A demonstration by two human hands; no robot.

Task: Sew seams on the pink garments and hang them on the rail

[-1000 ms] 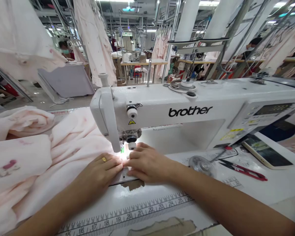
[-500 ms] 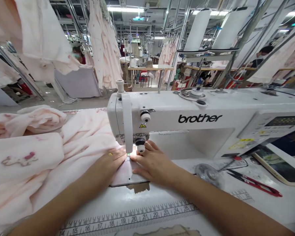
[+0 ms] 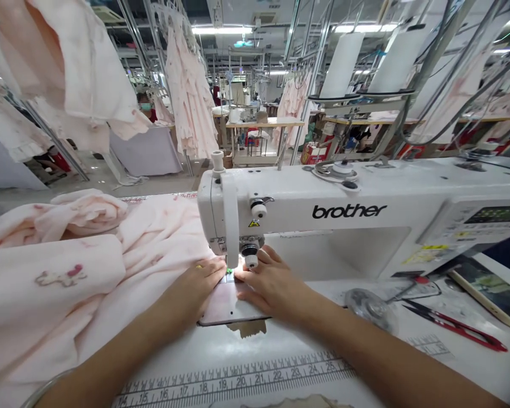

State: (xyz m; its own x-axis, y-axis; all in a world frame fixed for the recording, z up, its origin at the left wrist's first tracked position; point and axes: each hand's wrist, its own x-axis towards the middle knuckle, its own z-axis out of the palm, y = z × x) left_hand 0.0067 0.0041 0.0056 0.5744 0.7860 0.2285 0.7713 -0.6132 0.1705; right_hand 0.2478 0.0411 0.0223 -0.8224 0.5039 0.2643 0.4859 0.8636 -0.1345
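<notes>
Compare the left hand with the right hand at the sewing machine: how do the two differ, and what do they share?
The left hand wears a yellow ring; the right hand shows none. The left hand presses on the pink fabric, while the right hand lies on the bare side, at the edge of the grey plate. Both lie flat, palm down, fingertips almost meeting beneath the head of the sewing machine.

- One view only, head-worn; it looks forward and down over the near edge of the worktop [image 3: 246, 351].
- Close range: both forearms enter from the bottom edge, left hand [image 3: 195, 289] and right hand [image 3: 272, 286] near centre frame.
- Sewing machine [image 3: 348, 212] faces the camera broadside across mid-frame.
- Upper frame runs far down the hall; wide lens, edges bowed.
</notes>
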